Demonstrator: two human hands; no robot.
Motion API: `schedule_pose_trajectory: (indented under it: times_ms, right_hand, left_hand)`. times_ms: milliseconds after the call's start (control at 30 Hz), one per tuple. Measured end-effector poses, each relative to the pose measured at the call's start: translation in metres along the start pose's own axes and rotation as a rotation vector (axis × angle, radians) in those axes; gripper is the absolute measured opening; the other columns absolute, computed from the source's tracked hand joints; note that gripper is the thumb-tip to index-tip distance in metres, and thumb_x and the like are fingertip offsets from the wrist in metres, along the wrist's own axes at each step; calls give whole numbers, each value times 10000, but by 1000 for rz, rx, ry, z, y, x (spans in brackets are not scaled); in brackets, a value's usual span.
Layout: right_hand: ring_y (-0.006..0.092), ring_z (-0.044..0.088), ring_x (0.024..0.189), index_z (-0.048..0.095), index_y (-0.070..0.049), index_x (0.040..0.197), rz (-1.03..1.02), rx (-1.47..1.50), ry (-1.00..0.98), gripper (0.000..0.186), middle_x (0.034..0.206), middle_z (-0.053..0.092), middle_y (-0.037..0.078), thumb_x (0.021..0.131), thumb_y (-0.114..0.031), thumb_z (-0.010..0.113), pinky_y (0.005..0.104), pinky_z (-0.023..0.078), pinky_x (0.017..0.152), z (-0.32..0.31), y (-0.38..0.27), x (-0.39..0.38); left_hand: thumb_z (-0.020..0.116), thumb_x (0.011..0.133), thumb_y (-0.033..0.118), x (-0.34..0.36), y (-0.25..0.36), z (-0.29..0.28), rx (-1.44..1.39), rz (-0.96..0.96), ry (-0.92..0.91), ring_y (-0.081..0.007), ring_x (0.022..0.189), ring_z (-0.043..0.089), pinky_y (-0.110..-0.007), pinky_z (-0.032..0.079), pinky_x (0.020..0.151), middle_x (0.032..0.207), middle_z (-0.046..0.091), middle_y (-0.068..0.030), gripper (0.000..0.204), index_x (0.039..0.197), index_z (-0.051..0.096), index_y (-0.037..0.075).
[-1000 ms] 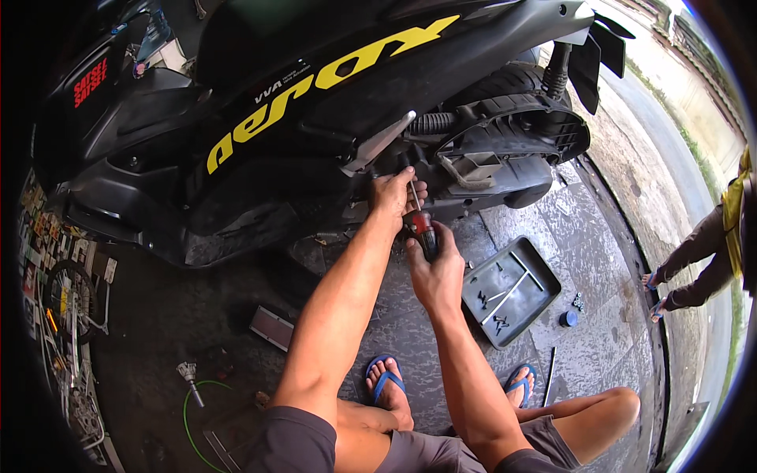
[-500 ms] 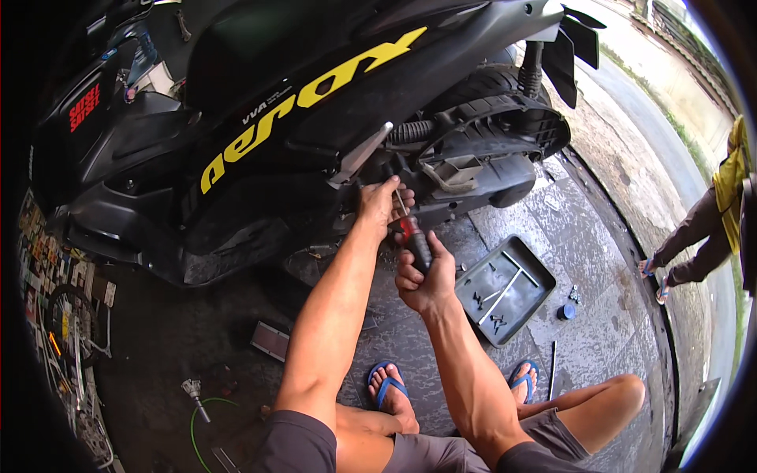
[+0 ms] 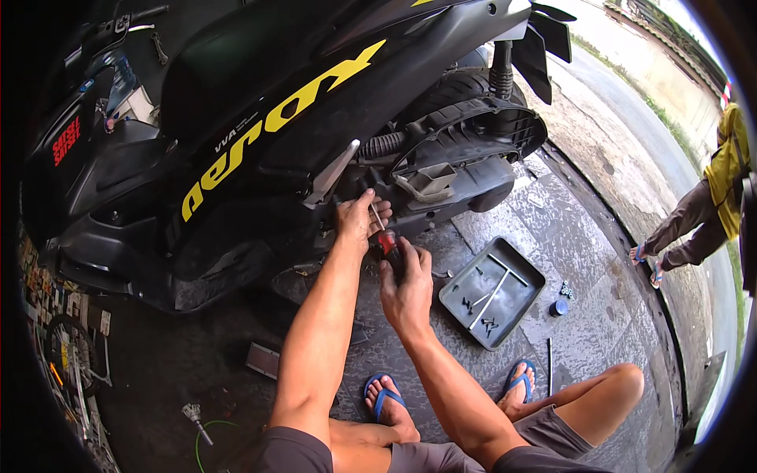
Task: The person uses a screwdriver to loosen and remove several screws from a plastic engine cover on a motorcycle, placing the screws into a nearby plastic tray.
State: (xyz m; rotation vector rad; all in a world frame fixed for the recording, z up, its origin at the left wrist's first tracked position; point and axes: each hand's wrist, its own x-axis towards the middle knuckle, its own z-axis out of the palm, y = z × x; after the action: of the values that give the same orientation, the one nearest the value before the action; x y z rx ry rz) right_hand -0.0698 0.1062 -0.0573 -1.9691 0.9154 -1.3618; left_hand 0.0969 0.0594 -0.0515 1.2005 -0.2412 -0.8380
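A screwdriver with a red and black handle [image 3: 388, 243] points at the lower side of a black scooter [image 3: 260, 181]. My right hand [image 3: 408, 288] is closed around the handle's near end, back of the hand partly turned up. Just beyond, my left hand [image 3: 359, 219] is curled about the metal shaft, its thumb near the top and its fingertips on the right side. The shaft's tip is hidden among dark parts below the grey metal lever [image 3: 333, 173]. A black ribbed hose [image 3: 382, 146] and the long casing [image 3: 481, 185] lie close to my hands.
Right of my hands, a dark tray [image 3: 492, 296] holds a T-handle wrench and several bolts. Beside it are a blue cap [image 3: 559, 307] and small nuts. A rectangular panel [image 3: 262, 360] lies left on the floor. Another person [image 3: 702, 205] stands at the far right.
My right hand has turned on the handle, with its back now more upward. The view has shifted, so the scooter sits further left. My left hand stays at the shaft.
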Motion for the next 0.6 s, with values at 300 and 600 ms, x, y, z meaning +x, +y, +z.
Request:
schedule_pose_trajectory:
  times_ms: [300, 600]
  right_hand:
    - [387, 669, 832, 502, 75, 1302, -16, 11, -9, 505, 947, 698, 174, 995, -318, 581, 406, 540, 813, 0, 2, -2]
    - [149, 551, 526, 634, 1, 995, 404, 348, -172, 428, 754, 660, 103, 948, -425, 620, 295, 445, 484, 11, 16, 2]
  left_hand:
    - [699, 918, 309, 4, 0, -3, -9, -7, 14, -227, 744, 733, -318, 604, 621, 911, 735, -136, 337, 1028, 646, -5]
    - [625, 933, 251, 3, 3, -6, -68, -64, -69, -239, 822, 730, -359, 604, 707, 955, 737, -147, 278, 1042, 639, -3]
